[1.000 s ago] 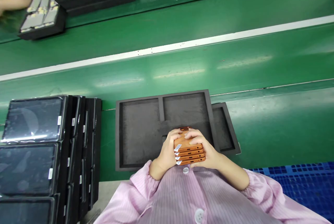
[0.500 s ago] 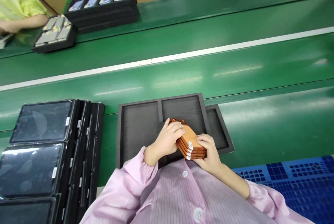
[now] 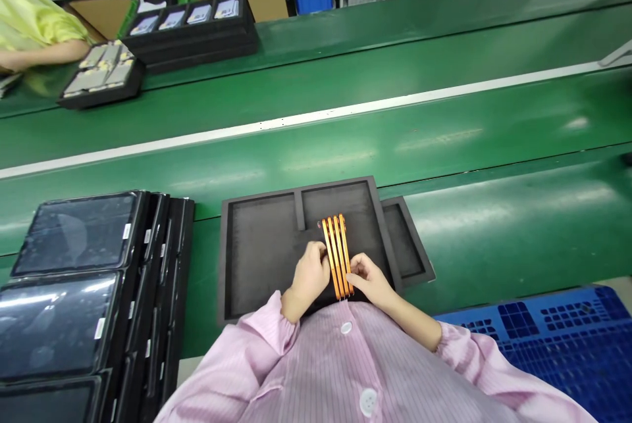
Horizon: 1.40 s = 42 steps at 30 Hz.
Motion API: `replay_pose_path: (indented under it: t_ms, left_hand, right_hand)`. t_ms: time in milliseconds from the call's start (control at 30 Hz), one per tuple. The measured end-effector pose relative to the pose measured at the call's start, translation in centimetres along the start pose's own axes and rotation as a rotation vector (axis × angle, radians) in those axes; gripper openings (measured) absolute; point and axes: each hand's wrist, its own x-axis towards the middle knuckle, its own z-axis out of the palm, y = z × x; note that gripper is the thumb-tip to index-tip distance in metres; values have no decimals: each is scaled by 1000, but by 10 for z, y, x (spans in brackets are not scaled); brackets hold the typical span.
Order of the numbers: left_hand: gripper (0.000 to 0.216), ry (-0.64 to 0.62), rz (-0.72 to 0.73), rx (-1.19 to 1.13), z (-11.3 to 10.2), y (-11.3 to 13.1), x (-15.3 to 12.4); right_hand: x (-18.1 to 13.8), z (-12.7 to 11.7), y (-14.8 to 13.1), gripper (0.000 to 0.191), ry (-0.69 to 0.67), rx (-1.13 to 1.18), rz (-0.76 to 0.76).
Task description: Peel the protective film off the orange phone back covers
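Both my hands clasp a stack of several orange phone shells (image 3: 336, 250), now turned on edge so their thin sides face me. My left hand (image 3: 309, 275) presses the stack from the left, my right hand (image 3: 369, 279) from the right, fingers curled on it. The stack stands over a dark foam tray (image 3: 257, 245) with empty compartments, which lies on the green bench right in front of me. My pink striped sleeves and coat fill the bottom of the view.
Stacked black trays holding dark glossy panels (image 3: 74, 278) stand at the left. A blue plastic pallet (image 3: 557, 337) is at lower right. Across the green conveyor (image 3: 395, 100), more black trays (image 3: 192, 28) and another person's arm in a yellow sleeve (image 3: 34, 35).
The stack of orange shells was lying flat in my hands and has been turned up onto its edge, moving forward over the foam tray. My head has tilted up, showing more of the far side.
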Motion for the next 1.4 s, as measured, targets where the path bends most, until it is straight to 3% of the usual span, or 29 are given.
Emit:
replay_pose_path:
  t_ms: [167, 300, 600, 1200, 1400]
  left_hand:
    - [14, -102, -66, -169, 8, -5, -22]
    - [27, -79, -99, -203, 10, -1, -21]
    - [26, -62, -148, -200, 13, 0, -24]
    - [29, -85, -225, -189, 14, 3, -21]
    - [27, -88, -188, -181, 1, 5, 2]
  right_hand:
    - [4, 0, -7, 28, 2, 16, 41]
    - [7, -1, -11, 29, 38, -62, 34]
    - [7, 1, -14, 19, 109, -220, -31]
    - [8, 6, -21, 22, 100, -198, 50]
    - [27, -1, -25, 24, 89, -154, 44]
